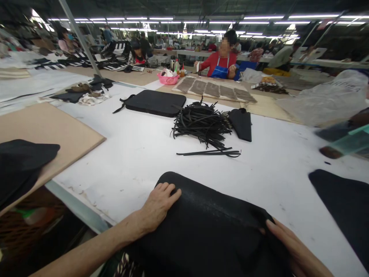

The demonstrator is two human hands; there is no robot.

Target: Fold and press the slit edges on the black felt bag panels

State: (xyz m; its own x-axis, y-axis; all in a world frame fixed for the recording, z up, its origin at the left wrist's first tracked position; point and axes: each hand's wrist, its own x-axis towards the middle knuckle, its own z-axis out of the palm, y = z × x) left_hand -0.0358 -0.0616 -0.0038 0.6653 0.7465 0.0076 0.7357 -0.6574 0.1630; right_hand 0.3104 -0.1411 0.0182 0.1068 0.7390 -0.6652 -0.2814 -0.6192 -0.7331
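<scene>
A black cushion cover (207, 227) with rounded corners lies at the table's near edge, partly over my lap. Its surface has a pale, dusty streak near the far edge and creases on the right. My left hand (161, 204) grips its left side, fingers curled over the top. At the right corner, my right hand (288, 238) holds the edge, thumb on the near face; some of its fingers are hidden. Farther off lie a finished-looking black cushion (155, 102) with ties and a heap of black fabric strips (201, 123). A few loose strips (209, 152) lie closer.
A tan board (72, 134) bearing black fabric (25, 157) juts in at left. Another black piece (343, 207) lies at right, near a blurred teal object (351, 140). Across the white table (121, 154), a person in red (220, 61) sits behind a pink basket (168, 79).
</scene>
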